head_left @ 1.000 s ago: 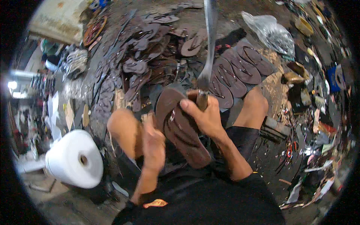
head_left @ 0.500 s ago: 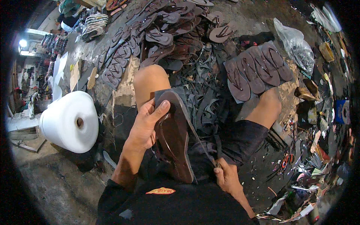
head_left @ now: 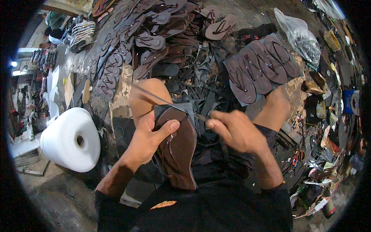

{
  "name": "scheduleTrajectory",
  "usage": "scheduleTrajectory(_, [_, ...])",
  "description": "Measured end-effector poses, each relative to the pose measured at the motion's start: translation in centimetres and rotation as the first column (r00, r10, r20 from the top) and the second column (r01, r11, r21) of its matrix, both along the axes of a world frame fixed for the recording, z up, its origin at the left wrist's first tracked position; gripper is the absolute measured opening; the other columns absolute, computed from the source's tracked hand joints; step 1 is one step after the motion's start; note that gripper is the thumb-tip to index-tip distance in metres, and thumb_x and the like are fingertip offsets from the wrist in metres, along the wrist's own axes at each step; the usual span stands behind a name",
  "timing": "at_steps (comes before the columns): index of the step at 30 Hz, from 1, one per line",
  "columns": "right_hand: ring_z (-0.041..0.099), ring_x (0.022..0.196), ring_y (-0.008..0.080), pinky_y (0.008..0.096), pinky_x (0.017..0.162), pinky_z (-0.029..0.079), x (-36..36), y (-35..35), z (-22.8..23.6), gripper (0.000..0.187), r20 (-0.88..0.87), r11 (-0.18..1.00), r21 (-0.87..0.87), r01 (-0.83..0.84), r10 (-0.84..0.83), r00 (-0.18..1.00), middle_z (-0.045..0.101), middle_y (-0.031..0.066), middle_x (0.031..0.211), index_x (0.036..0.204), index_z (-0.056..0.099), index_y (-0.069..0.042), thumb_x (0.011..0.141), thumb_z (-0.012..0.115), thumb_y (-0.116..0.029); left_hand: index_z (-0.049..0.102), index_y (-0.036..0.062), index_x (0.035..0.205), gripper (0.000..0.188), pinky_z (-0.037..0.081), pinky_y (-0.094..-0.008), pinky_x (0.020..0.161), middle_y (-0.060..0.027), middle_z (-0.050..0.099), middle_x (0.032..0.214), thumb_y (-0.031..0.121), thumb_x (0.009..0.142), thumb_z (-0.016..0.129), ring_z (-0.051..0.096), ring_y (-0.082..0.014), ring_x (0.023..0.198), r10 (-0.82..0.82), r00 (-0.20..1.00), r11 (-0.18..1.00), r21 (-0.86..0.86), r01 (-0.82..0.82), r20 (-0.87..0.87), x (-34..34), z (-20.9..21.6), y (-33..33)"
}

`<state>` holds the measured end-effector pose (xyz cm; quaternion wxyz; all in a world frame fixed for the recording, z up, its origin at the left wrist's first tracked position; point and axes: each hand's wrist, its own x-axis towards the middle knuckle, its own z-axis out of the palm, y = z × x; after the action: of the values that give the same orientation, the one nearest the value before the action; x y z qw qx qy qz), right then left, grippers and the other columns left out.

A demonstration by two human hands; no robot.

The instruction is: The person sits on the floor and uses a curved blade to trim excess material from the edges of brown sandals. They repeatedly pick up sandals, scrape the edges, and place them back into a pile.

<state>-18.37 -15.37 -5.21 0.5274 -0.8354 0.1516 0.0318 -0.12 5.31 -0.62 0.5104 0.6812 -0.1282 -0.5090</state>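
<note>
Over the lap (head_left: 228,166), the left hand (head_left: 148,141) gripped the sandal (head_left: 181,149) while the right hand (head_left: 241,131) was closed around the knife (head_left: 159,96), its blurred blade by the grey sheet's (head_left: 188,108) far edge, where a firm hold well behind the blade seemed wisest.

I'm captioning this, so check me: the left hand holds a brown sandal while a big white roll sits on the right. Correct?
Not quite: the head view shows the big white roll on the left. The left hand does hold a brown sandal.

Dark floor (head_left: 251,13), heaped brown sandals (head_left: 151,41), dark scraps (head_left: 201,77), clear plastic bag (head_left: 300,40)
</note>
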Motion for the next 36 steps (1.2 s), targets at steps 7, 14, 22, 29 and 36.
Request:
scheduleTrajectory(7, [0.066,0.070,0.0329,0.0473,0.068,0.052,6.9,-2.4,-4.4,0.051,0.074,0.941,0.317,0.120,-0.151,0.986,0.067,0.0142,0.080,0.097,0.064,-0.002,0.111,0.042,-0.046,0.058,0.0008,0.136,0.040,0.050,-0.0352,0.105,-0.0080,0.068,0.126,0.012,0.099,0.070,0.063,-0.0181,0.115,0.457,0.875,0.837,-0.258,-0.483,-0.156,-0.3,2.6,-3.6])
scheduleTrajectory(14, [0.043,0.052,0.0080,0.0269,0.049,0.036,-2.8,0.4,-4.8,0.049,0.158,0.621,0.411,0.668,-0.770,0.619,0.048,-0.0013,0.064,0.110,0.063,0.001,0.113,0.039,-0.042,0.062,0.0066,0.132,0.040,0.056,-0.0396,0.103,-0.0082,0.066,0.137,0.003,0.094,0.071,0.062,-0.0202,0.127,0.368,0.903,0.683,-0.594,-0.426,-0.224,-2.0,2.0,-6.0])
scheduleTrajectory(22, [0.049,0.052,0.0187,0.0340,0.052,0.041,-12.4,11.2,-3.7,0.039,0.204,0.827,0.160,0.539,-0.562,0.801,0.049,0.0081,0.063,0.101,0.062,-0.003,0.109,0.050,-0.039,0.069,0.0112,0.122,0.023,0.060,-0.0396,0.098,-0.0047,0.075,0.121,0.014,0.099,0.073,0.072,-0.0205,0.111,0.367,0.723,0.680,-0.361,-0.638,-0.586,-6.0,0.5,-8.0])
scheduleTrajectory(29, [0.061,0.070,0.0494,0.0497,0.059,0.048,-12.7,7.6,-4.0,0.036,0.044,0.824,-0.057,0.564,-0.562,0.826,0.062,0.0238,0.075,0.100,0.059,-0.007,0.102,0.061,-0.043,0.058,0.0064,0.136,0.043,0.060,-0.0446,0.099,-0.0064,0.071,0.125,0.002,0.095,0.072,0.070,-0.0264,0.114,0.323,0.833,0.809,-0.326,-0.489,-0.449,-8.1,-1.4,-5.9])
scheduleTrajectory(36, [0.062,0.078,0.0511,0.0581,0.070,0.048,-8.1,1.9,-0.8,0.038,-0.097,0.959,-0.028,0.282,-0.283,0.954,0.065,0.0282,0.079,0.108,0.064,-0.007,0.104,0.057,-0.043,0.053,0.0015,0.137,0.057,0.058,-0.0420,0.101,-0.0124,0.068,0.126,-0.008,0.085,0.076,0.069,-0.0256,0.114,0.205,0.916,0.906,-0.288,-0.311,-0.345,-8.6,-3.2,-2.3])
